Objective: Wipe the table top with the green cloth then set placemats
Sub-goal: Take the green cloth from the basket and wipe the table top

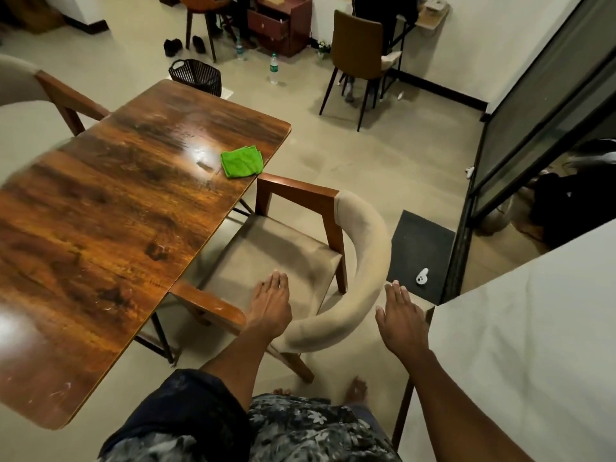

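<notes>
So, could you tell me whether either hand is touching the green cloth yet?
Apart. The head view shows the green cloth lying alone on the table, while the left hand and right hand are both open, near the chair.

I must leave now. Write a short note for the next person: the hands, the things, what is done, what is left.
Left hand: open, over the seat of the beige chair, holding nothing.
Right hand: open, in the air beside the chair back.
Green cloth: folded, on the table top near its right edge, untouched.
No placemats in view.
Done: nothing visible.
Left: take the cloth, wipe, set placemats.
</notes>
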The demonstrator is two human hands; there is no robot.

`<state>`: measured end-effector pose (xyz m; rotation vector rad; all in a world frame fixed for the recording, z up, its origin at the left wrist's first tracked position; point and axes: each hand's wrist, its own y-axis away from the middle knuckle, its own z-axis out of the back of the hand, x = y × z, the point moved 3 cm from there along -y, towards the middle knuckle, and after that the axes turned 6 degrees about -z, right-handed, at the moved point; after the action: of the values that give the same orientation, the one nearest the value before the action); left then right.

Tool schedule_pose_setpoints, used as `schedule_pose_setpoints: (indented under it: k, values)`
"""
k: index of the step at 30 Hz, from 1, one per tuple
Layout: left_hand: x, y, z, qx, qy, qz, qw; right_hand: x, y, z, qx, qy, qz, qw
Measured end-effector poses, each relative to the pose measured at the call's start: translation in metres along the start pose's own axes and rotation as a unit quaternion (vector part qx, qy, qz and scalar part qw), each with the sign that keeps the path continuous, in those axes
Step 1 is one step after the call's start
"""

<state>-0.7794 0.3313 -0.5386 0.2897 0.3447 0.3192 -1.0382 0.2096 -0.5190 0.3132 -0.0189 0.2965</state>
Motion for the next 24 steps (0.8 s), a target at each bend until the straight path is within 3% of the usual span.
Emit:
schedule_pose_setpoints:
  k: [9,18,24]
  values:
    - [-0.111,-0.086,0.015,-0.06,0.022,-0.02,0.998,-0.075,-0.08,0.038,-0.014,0.0,0.032,0.999]
    - [-0.215,-0.12,0.0,-0.114,0.121,-0.012,0.986,-0.172,-0.139,0.049,0.038,0.047,0.03,0.998]
    - [-0.232,-0.126,-0.013,-0.112,0.13,0.008,0.985,-0.188,-0.164,0.048,0.066,0.051,0.042,0.996]
